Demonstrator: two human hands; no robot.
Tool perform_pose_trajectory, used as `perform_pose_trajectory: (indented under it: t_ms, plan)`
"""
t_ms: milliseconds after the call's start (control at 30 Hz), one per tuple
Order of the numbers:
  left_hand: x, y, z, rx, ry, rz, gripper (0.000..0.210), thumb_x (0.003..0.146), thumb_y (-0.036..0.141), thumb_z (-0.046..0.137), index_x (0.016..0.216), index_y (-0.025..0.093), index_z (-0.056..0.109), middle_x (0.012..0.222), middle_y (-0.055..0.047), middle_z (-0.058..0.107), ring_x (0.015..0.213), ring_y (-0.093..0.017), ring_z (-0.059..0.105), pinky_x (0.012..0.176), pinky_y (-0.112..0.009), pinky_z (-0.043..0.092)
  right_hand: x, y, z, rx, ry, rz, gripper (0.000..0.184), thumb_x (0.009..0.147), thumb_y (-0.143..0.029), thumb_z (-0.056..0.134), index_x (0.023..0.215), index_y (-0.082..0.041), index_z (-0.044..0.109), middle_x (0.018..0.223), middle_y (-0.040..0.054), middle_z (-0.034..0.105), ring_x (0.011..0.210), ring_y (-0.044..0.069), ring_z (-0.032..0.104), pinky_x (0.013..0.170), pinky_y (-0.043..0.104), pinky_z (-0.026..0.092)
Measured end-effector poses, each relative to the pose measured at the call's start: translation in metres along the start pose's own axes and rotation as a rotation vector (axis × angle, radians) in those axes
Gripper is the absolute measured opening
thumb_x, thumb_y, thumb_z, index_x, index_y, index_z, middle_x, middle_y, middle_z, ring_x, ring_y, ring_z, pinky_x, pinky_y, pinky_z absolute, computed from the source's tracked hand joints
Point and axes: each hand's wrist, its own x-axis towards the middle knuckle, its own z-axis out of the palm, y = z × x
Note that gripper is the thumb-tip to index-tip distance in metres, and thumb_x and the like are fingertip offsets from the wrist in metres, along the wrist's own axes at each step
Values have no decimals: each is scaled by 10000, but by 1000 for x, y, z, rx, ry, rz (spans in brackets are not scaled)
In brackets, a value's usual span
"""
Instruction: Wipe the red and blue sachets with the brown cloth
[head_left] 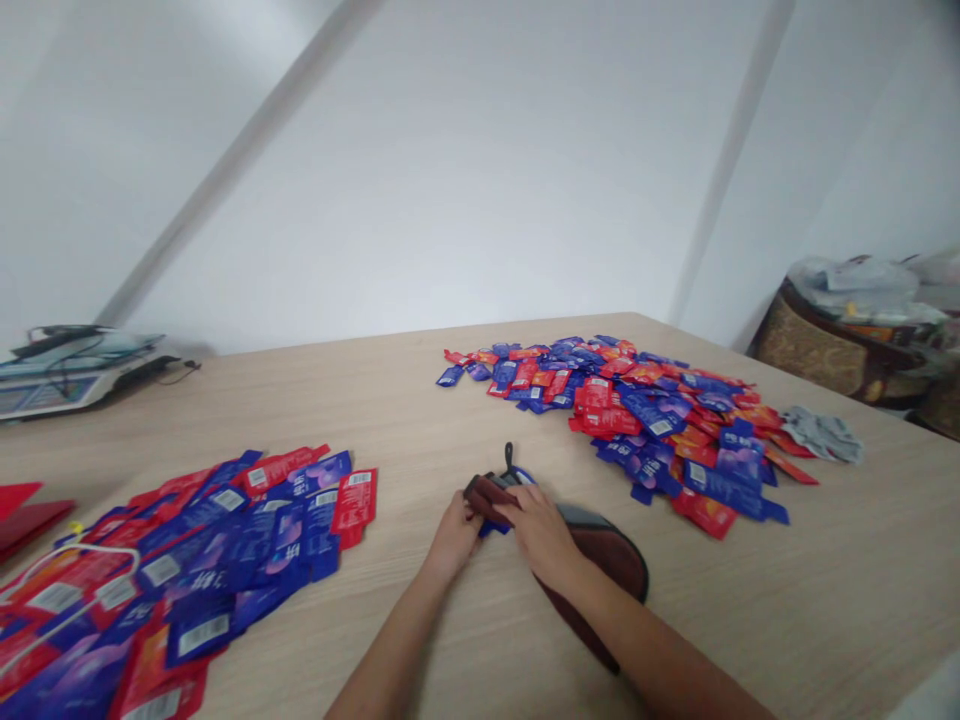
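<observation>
A brown cloth item with dark edging and grey parts [611, 550] lies on the table in front of me; its wide rounded end points right and its exact kind is unclear. A small black loop [509, 455] sticks up from its far end. My left hand [452, 540] is closed on the folded brown edge at its left end. My right hand [545, 535] lies over the same end, fingers bent and gripping the brown fold. Between and under my hands shows a bit of blue packet [491, 526], mostly hidden.
Red and blue packets [255, 545] are heaped at the left, beside a white cord handle [90, 548]. A bigger packet pile [652, 420] spreads at the right, with grey gloves [821, 433] by it. A scale [67, 385] stands back left; a patterned chair [814, 340] holds plastic bags.
</observation>
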Motion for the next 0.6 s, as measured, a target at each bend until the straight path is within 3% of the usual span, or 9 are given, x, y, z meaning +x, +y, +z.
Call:
perform_pose_trajectory:
  t_ms: [167,233,300,367,433,500,533,600]
  plan:
    - [-12,15,-3,512,71,62,264,814,181,434,1071,172,493,637,23,572,578,-142,574,575,-252,440,15,43,-4,-188,-7,327,442,817,-101,424,1193,-270,586,1169,91,529,1077,249,420,893,356,320]
    - [-19,24,-3,799,137,162,278,832,215,438,1096,158,506,808,-50,626,792,-194,608,741,-326,462,16,57,-7,-231,17,395,458,812,-109,434,1224,-264,562,1159,98,532,1081,253,415,901,357,310]
    - [-25,29,1,1023,196,329,351,832,226,459,1170,140,491,1065,-126,598,1043,-242,542,916,-400,398,14,62,-8,-227,42,403,466,811,-107,432,1232,-267,554,1160,90,533,1088,241,415,918,339,298]
    - [-26,28,8,1139,126,528,451,834,191,452,1284,161,426,1306,-134,473,1243,-250,393,1037,-429,287,12,61,-7,-205,64,399,461,815,-105,421,1224,-264,561,1165,83,535,1093,228,418,930,322,291]
    - [-24,22,14,1180,-66,669,507,867,195,413,1368,235,343,1431,-69,363,1337,-221,268,1087,-419,221,11,60,-6,-177,78,399,459,812,-102,414,1214,-261,571,1176,77,535,1098,223,421,936,316,293]
    - [-18,14,15,1203,-188,684,490,913,277,358,1399,281,297,1476,-25,307,1371,-207,202,1100,-421,199,10,61,-5,-152,85,388,472,802,-95,415,1216,-259,572,1183,75,535,1103,224,422,941,320,296]
    - [-15,11,12,1219,-183,644,483,926,324,331,1406,285,288,1483,-23,294,1377,-212,187,1101,-435,192,10,62,-5,-142,87,379,481,796,-90,416,1219,-258,570,1184,76,537,1106,225,422,944,325,298]
    - [-7,7,-2,1269,-63,506,494,933,383,294,1413,270,285,1491,-42,269,1383,-244,165,1097,-496,160,10,65,-4,-126,92,361,492,786,-83,418,1220,-255,571,1186,77,539,1111,229,423,953,338,299]
